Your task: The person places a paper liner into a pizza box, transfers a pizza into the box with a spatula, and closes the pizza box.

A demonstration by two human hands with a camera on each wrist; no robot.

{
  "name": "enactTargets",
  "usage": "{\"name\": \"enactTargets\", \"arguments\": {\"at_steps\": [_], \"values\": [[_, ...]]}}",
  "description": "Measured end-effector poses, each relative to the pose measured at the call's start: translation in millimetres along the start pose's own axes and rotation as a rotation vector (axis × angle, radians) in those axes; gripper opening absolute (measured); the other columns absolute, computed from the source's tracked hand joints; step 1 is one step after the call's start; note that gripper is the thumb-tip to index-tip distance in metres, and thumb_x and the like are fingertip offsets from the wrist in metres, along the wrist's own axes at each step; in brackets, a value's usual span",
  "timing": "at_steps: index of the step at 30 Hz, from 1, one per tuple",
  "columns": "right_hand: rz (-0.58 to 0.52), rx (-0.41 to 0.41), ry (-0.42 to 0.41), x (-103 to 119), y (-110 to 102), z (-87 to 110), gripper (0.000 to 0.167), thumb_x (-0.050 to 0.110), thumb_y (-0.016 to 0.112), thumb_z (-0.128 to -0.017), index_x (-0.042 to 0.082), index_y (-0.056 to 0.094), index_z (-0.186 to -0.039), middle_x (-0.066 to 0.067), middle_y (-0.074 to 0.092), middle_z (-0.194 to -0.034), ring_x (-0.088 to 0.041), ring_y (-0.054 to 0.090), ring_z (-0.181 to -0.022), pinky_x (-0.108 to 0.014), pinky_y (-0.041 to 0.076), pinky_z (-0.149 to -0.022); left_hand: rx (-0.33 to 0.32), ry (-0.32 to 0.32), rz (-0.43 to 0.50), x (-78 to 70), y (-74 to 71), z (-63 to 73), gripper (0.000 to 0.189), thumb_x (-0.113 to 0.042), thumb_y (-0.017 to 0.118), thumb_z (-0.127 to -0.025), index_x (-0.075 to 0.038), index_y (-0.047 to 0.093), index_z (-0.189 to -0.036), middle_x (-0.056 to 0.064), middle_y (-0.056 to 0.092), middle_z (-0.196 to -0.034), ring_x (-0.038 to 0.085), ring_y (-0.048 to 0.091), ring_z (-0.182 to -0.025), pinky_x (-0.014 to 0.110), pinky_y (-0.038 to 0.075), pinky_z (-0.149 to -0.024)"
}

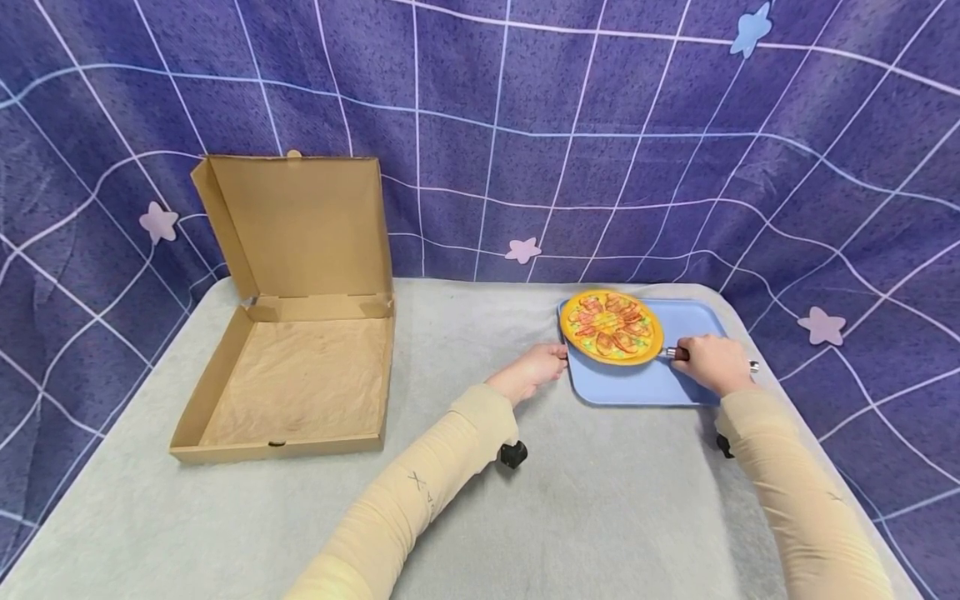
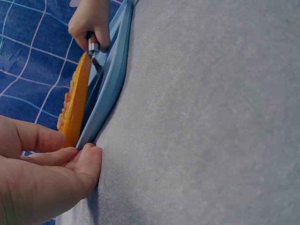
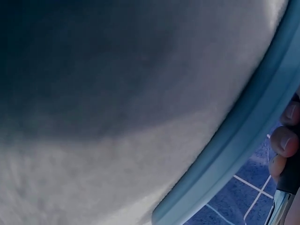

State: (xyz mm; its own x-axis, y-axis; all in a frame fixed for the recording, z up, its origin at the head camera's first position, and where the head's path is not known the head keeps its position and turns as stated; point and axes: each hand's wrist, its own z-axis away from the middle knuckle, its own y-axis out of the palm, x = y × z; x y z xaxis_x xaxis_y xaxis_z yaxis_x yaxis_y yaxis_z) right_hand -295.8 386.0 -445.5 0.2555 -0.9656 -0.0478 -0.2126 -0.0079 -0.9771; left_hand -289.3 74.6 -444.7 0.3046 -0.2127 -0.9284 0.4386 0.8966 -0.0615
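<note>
My right hand (image 1: pixel 708 362) grips the dark brown handle of a metal-necked server (image 1: pixel 677 353), also in the left wrist view. Its blade is mostly hidden under a toy pizza (image 1: pixel 611 327) with an orange-yellow rim and toppings. The pizza sits over the left part of a light blue tray (image 1: pixel 648 390), overlapping the tray's far left rim; a gap shows beneath it in the left wrist view. At the tray's left edge, my left hand (image 1: pixel 534 371) holds the rim between thumb and fingers, close beside the pizza. In the right wrist view, curled fingers (image 3: pixel 285 140) wrap the handle.
An open cardboard pizza box (image 1: pixel 277 450) stands at the left of the grey cloth-covered table (image 1: pixel 450 333), lid upright at the back and brown paper (image 1: pixel 300 379) lining its base. A purple gridded curtain (image 1: pixel 465 100) with stars hangs behind and around the table.
</note>
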Motion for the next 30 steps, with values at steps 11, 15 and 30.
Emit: {"name": "enactTargets", "arguments": {"at_steps": [11, 15, 30], "values": [[0.002, 0.037, 0.002, -4.9, -4.3, 5.1, 0.030, 0.026, 0.070, -0.074, 0.020, 0.045, -0.058, 0.004, 0.045, -0.054, -0.019, 0.041, -0.049, -0.039, 0.031, -0.040, 0.006, 0.000, -0.009, 0.8, 0.0, -1.5, 0.052, 0.008, 0.036, -0.090, 0.002, 0.038, -0.141, 0.016, 0.046, -0.141, 0.027, 0.046, -0.127, 0.033, 0.041, -0.104], [0.011, 0.038, -0.009, -7.1, -3.1, 6.9, 0.030, 0.026, 0.070, -0.075, 0.020, 0.046, -0.058, 0.005, 0.044, -0.054, -0.017, 0.041, -0.049, -0.037, 0.030, -0.040, 0.001, 0.003, -0.007, 0.9, 0.3, -1.2, 0.052, 0.008, 0.037, -0.089, 0.003, 0.039, -0.141, 0.017, 0.047, -0.140, 0.027, 0.047, -0.127, 0.033, 0.041, -0.104], [0.017, 0.023, 0.002, -10.1, -1.2, 9.9, 0.032, 0.026, 0.070, -0.075, 0.020, 0.044, -0.057, 0.004, 0.042, -0.052, -0.019, 0.039, -0.048, -0.039, 0.030, -0.040, -0.001, 0.008, -0.013, 0.6, 0.6, -0.4, 0.053, 0.009, 0.037, -0.088, 0.003, 0.039, -0.140, 0.017, 0.047, -0.140, 0.025, 0.047, -0.127, 0.034, 0.041, -0.105]]}}
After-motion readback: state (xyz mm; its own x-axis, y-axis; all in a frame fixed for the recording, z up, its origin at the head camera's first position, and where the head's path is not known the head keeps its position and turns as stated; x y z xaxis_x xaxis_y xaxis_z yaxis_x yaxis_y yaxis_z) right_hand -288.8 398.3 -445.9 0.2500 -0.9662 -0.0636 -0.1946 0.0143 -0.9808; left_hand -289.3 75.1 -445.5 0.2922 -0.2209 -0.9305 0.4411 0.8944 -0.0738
